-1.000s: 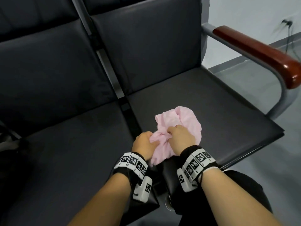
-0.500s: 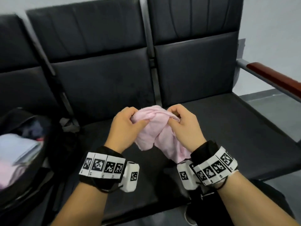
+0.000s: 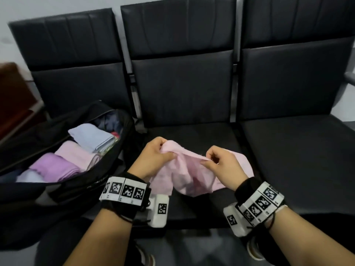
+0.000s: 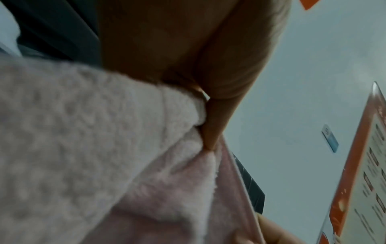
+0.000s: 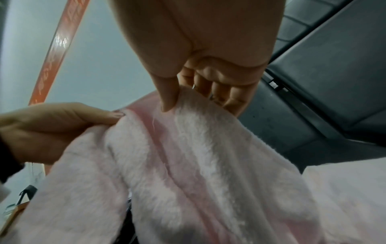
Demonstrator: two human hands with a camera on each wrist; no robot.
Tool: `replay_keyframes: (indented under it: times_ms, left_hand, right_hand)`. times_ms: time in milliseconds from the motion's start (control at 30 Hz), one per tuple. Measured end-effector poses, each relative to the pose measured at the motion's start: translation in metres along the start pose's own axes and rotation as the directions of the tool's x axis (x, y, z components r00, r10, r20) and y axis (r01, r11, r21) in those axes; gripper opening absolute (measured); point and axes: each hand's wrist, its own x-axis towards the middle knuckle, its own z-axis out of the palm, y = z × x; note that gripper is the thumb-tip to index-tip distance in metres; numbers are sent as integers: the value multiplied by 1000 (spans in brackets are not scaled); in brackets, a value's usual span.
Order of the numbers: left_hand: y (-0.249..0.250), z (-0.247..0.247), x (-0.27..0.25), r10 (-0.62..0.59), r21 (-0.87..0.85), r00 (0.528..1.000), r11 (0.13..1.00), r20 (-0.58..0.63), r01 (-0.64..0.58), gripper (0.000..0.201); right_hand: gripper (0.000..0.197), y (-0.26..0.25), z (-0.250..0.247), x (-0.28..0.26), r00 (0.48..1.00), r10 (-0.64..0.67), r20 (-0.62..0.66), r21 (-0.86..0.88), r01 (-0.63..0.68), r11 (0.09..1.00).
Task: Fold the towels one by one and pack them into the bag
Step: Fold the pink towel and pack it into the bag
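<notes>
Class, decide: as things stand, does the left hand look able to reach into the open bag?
Probably yes: the bag lies open beside the left hand with nothing between, but that hand now pinches the pink towel.

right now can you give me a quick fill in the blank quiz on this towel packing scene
1. The left hand and right hand both pinch the edge of a ____ towel.
2. The open bag sits on the seat to the person's ____.
3. The purple towel lies folded ____ the bag.
4. The pink towel is held above the ____ seat of the three.

Missing words: pink; left; inside; middle
</notes>
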Motion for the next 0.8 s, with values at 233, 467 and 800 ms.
replay_keyframes:
  times_ms: [233,467,800]
  left_hand:
    - [-6,-7,-10,107,-87,988,991,112,-98,30]
    - [-6,8,-18,261,468,963,844,66,-261,9]
    - [-23,-26,-17,199,386,977,909,-76,-155,21]
  right_hand:
    - [22,-22,-23,-4,997,46,-60,209,-33,977]
    - [14,-65,-38,-3,995,-37,-91,193,54,980]
    - [12,-62,-59,0,977,-12,-213,190,53,980]
